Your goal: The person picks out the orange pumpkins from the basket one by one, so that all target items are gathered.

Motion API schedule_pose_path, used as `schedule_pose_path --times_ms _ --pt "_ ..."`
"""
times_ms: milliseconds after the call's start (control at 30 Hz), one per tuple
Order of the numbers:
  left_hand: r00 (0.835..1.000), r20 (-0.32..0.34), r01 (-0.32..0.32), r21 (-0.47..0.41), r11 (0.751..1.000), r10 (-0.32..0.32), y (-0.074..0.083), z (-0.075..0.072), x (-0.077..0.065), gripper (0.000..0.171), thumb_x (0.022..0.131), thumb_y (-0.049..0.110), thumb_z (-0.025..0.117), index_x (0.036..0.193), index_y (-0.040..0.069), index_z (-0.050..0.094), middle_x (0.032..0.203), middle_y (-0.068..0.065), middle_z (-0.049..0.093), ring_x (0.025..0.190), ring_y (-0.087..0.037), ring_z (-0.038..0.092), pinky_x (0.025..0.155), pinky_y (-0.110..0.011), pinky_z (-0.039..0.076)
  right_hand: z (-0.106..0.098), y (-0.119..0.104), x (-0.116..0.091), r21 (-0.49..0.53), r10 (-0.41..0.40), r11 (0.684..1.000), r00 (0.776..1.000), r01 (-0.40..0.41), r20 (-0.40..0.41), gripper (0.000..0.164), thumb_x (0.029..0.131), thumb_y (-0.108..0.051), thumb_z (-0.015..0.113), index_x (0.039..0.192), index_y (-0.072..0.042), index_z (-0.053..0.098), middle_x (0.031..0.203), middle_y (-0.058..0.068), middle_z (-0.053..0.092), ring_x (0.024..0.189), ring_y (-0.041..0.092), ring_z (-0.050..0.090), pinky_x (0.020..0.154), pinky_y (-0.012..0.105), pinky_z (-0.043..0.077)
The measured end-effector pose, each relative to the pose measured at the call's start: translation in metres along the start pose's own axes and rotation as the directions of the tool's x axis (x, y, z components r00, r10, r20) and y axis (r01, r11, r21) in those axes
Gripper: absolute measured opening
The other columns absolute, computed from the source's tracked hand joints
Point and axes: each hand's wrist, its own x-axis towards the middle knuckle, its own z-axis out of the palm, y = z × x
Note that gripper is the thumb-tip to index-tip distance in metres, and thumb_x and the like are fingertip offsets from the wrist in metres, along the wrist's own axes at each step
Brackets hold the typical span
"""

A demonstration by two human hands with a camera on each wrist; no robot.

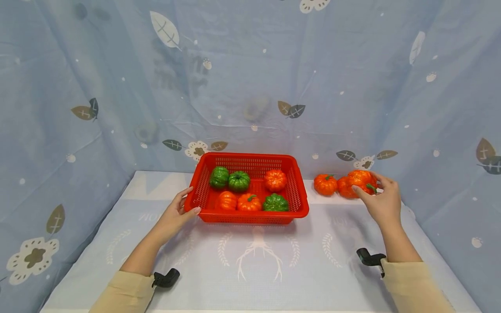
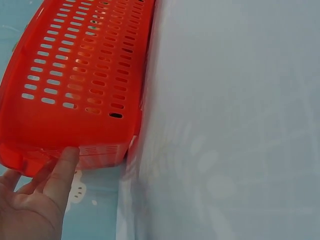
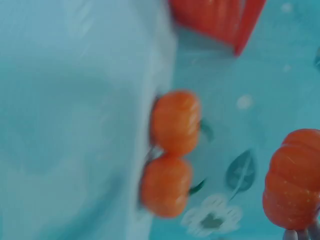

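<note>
My left hand (image 1: 177,217) holds the left end of a red plastic basket (image 1: 250,216), thumb near the front corner and fingers by the side rim. In the left wrist view the thumb touches the basket's end wall just under the rim. Raised off the table at the right, my right hand (image 1: 385,202) grips an orange toy pumpkin (image 1: 360,178) with a green stem. Two more orange pumpkins, one (image 1: 325,184) on the left and one (image 1: 345,188) partly hidden by the held one, sit side by side on the table. Only fingertips of this hand show in its wrist view.
Inside the basket lie green pumpkins (image 1: 239,181) and orange pumpkins (image 1: 275,180). The table (image 1: 258,278) wears a pale printed cloth. A blue leaf-patterned curtain (image 1: 250,78) hangs behind the table and along both sides.
</note>
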Motion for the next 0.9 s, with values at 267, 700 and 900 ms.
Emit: schedule_pose_path --times_ms 267,700,900 --pt "1.000 -0.005 0.010 0.011 1.000 -0.010 0.002 0.000 0.000 0.084 0.095 0.021 0.070 0.160 0.018 0.017 0.156 -0.022 0.031 0.139 -0.043 0.041 0.103 -0.048 0.045 0.004 0.043 0.023 -0.011 0.145 0.989 0.989 -0.146 -0.024 0.074 0.092 -0.036 0.071 0.153 -0.007 0.040 0.147 0.028 0.031 0.137 0.045 0.027 0.106 0.064 0.038" --pt "1.000 -0.002 0.012 0.003 1.000 -0.012 0.003 0.000 -0.001 0.083 0.095 0.020 0.069 0.160 0.019 0.017 0.155 -0.023 0.033 0.138 -0.043 0.041 0.103 -0.048 0.045 0.009 0.085 0.051 -0.105 0.197 0.976 0.980 -0.192 0.040 0.077 0.094 -0.032 0.068 0.151 0.005 0.034 0.147 0.037 0.026 0.136 0.054 0.021 0.106 0.067 0.030" --pt "1.000 0.003 0.001 -0.010 1.000 -0.001 0.001 0.000 0.000 0.082 0.096 0.017 0.069 0.160 0.017 0.017 0.155 -0.024 0.033 0.139 -0.043 0.041 0.104 -0.048 0.044 0.013 0.100 0.058 -0.213 0.190 0.963 0.977 -0.167 0.092 0.075 0.092 -0.030 0.071 0.146 0.011 0.037 0.138 0.044 0.029 0.128 0.059 0.024 0.100 0.066 0.030"
